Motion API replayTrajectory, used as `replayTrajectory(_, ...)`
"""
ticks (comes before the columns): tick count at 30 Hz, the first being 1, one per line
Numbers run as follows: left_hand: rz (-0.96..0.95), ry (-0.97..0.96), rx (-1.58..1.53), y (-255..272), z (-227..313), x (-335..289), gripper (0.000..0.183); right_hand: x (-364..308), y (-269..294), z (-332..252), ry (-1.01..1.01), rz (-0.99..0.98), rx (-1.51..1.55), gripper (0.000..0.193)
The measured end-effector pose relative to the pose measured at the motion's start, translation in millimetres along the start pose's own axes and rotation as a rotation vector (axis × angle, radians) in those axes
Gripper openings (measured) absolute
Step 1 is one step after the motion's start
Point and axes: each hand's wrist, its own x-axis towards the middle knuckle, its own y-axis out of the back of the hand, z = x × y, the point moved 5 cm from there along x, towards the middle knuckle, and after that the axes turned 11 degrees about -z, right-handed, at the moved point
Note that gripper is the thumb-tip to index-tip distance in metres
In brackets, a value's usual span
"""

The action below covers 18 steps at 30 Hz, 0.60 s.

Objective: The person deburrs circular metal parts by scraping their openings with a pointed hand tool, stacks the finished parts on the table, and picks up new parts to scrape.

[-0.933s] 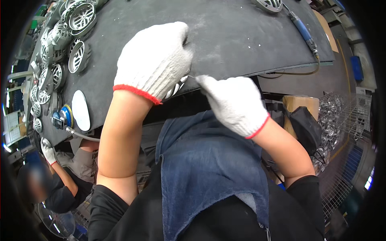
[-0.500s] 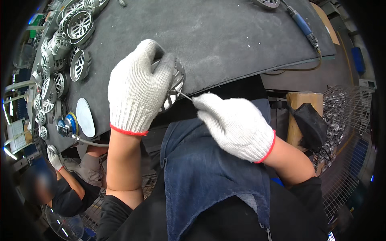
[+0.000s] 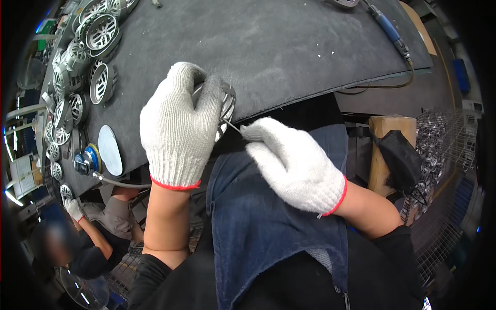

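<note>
My left hand point(image 3: 178, 121), in a white knit glove with a red cuff, is closed round a round silver metal part with slotted openings point(image 3: 228, 106). It holds the part tilted at the table's near edge, and the glove hides much of it. My right hand point(image 3: 297, 163), gloved the same way, pinches a thin metal rod point(image 3: 231, 124) between thumb and fingers. The rod's far end meets the lower right side of the part, or goes into a slot; I cannot tell which.
Several similar metal parts point(image 3: 102, 32) are heaped along the dark table's point(image 3: 268, 51) left side. Below them lie a blue sander point(image 3: 89, 159) with a hose and a pale oval disc point(image 3: 110, 150). A blue corded tool point(image 3: 387, 28) rests far right. A co-worker point(image 3: 98, 240) sits lower left.
My left hand has come slightly nearer to me with the metal part, which now shows more edge-on. My right hand and the rod have shifted a little left and nearer.
</note>
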Motion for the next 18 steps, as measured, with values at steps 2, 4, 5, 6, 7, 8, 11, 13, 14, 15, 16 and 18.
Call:
replayTrajectory(2,0.0,0.001,0.013,1,-1,5,0.024,11,7,6,-0.102,-0.073,-0.008,0.026)
replayTrajectory(4,0.001,0.0,0.024,2,1,9,0.024,10,3,2,-0.095,-0.042,0.065,0.026)
replayTrajectory(5,-0.027,0.02,0.031,1,1,11,0.025,8,1,0,-0.088,-0.012,0.142,0.026)
replayTrajectory(6,-0.056,0.041,0.04,1,-1,11,0.026,1,-1,2,-0.075,0.02,0.236,0.028)
replayTrajectory(7,-0.053,0.043,0.042,2,-3,13,0.026,0,4,5,-0.072,0.018,0.236,0.028)
replayTrajectory(8,-0.086,0.066,0.031,2,-7,18,0.029,2,9,9,-0.094,-0.007,0.204,0.028)
replayTrajectory(11,-0.154,0.034,0.086,1,-20,44,0.039,15,13,16,-0.084,-0.028,0.131,0.027)
replayTrajectory(13,-0.192,-0.019,0.152,-3,-26,68,0.049,27,19,12,-0.051,-0.067,-0.251,0.024)
replayTrajectory(14,-0.187,-0.078,0.106,-4,-21,80,0.059,30,20,20,-0.002,-0.007,-0.325,0.023)
replayTrajectory(15,-0.186,-0.149,0.06,-2,-15,88,0.07,32,23,27,-0.051,-0.026,-0.344,0.024)
replayTrajectory(16,-0.262,-0.095,-0.017,1,-20,90,0.083,32,24,32,-0.015,-0.004,-0.378,0.023)
replayTrajectory(18,-0.259,-0.006,-0.141,5,-34,67,0.082,32,25,33,0.024,0.025,-0.409,0.023)
